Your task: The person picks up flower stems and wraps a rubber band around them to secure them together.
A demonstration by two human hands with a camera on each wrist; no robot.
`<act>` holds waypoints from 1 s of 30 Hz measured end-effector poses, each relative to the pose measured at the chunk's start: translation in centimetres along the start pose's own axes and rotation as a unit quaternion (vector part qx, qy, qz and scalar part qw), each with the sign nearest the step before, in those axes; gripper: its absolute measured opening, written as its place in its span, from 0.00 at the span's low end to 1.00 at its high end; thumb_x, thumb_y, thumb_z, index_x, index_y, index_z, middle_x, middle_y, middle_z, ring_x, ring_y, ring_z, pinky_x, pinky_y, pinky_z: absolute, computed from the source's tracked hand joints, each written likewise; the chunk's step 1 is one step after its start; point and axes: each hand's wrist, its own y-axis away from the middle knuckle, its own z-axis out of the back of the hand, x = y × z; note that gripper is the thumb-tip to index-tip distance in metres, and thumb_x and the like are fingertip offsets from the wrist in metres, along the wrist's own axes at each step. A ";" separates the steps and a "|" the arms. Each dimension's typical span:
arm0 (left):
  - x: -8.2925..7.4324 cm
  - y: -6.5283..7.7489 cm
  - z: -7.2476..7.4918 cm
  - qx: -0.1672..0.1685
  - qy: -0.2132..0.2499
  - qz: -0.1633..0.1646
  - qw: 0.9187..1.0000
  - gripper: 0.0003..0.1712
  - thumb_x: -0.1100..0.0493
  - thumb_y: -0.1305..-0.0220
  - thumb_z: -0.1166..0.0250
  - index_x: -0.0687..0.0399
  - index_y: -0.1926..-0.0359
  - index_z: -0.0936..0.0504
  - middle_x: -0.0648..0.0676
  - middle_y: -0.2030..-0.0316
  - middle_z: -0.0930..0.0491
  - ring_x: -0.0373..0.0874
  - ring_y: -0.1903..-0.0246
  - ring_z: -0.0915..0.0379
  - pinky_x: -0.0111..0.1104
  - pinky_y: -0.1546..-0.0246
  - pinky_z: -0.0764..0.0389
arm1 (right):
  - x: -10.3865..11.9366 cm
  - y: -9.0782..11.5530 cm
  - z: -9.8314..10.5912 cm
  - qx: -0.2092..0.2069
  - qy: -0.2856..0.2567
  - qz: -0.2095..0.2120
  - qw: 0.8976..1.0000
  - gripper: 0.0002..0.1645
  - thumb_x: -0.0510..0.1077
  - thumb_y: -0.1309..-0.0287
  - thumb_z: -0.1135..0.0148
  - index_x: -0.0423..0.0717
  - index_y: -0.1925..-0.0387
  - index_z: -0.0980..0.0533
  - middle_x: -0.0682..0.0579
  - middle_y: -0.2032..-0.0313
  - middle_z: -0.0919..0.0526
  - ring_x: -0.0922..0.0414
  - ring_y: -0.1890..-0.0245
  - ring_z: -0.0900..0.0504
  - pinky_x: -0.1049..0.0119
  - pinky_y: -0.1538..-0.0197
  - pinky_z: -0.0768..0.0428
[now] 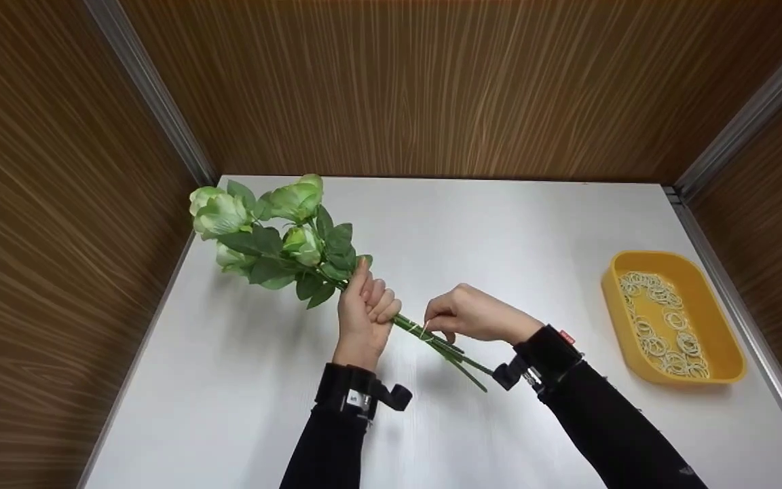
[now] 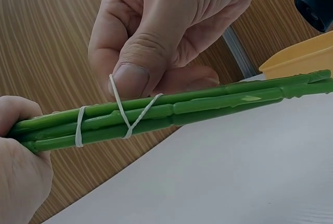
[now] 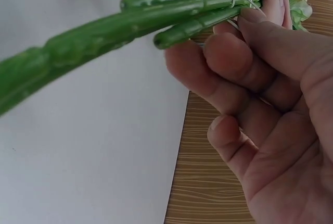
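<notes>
A bunch of pale green roses with dark leaves lies across the head view, blooms at upper left. My left hand grips its green stems just below the leaves, thumb up along them. To the right of that fist, my right hand pinches a pale rubber band between thumb and fingers. This band loops around the stems and is pulled up into a V in the left wrist view. Nearer the left fist, white band turns sit snug around the stems.
A yellow tray stands at the right of the white table, with many pale rubber bands in it. Wood-grain panels rise behind and at both sides. The stem ends reach out beneath my right wrist.
</notes>
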 end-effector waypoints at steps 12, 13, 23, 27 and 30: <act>-0.1 -0.2 0.5 -0.021 0.001 0.014 1.000 0.34 0.49 0.19 0.49 0.46 0.88 0.41 0.43 0.93 0.45 0.32 0.94 0.49 0.22 0.90 0.46 | -0.2 0.0 -0.6 0.005 -0.015 -0.003 1.000 0.07 0.43 0.33 0.32 0.46 0.68 0.16 0.59 0.74 0.13 0.61 0.76 0.15 0.72 0.70 0.19; -0.1 -0.2 0.5 -0.023 0.002 0.016 1.000 0.34 0.49 0.19 0.48 0.46 0.88 0.41 0.43 0.93 0.45 0.32 0.94 0.49 0.22 0.90 0.46 | -0.1 0.0 -0.6 0.006 -0.017 -0.004 1.000 0.07 0.43 0.33 0.32 0.46 0.67 0.16 0.59 0.73 0.13 0.61 0.76 0.15 0.72 0.70 0.19; -0.1 -0.4 0.7 -0.040 0.002 0.030 0.999 0.34 0.49 0.19 0.48 0.47 0.88 0.41 0.43 0.93 0.45 0.32 0.94 0.49 0.22 0.90 0.47 | -0.4 0.1 -1.0 0.006 -0.029 -0.013 0.999 0.06 0.43 0.33 0.32 0.46 0.66 0.15 0.58 0.72 0.12 0.57 0.75 0.13 0.73 0.71 0.21; -0.1 -0.5 0.7 -0.037 0.003 0.036 0.999 0.34 0.49 0.19 0.48 0.47 0.88 0.41 0.43 0.93 0.45 0.32 0.94 0.49 0.22 0.90 0.47 | -0.5 0.2 -1.1 0.003 -0.033 -0.015 0.999 0.06 0.43 0.33 0.32 0.46 0.65 0.15 0.58 0.72 0.12 0.56 0.75 0.13 0.73 0.70 0.21; -0.2 -0.5 0.8 -0.032 0.006 0.038 0.999 0.34 0.49 0.19 0.48 0.47 0.88 0.41 0.43 0.93 0.45 0.32 0.94 0.49 0.22 0.91 0.46 | -0.5 0.3 -1.1 0.002 -0.039 -0.017 0.999 0.06 0.44 0.33 0.32 0.47 0.65 0.15 0.58 0.72 0.12 0.56 0.75 0.13 0.73 0.70 0.21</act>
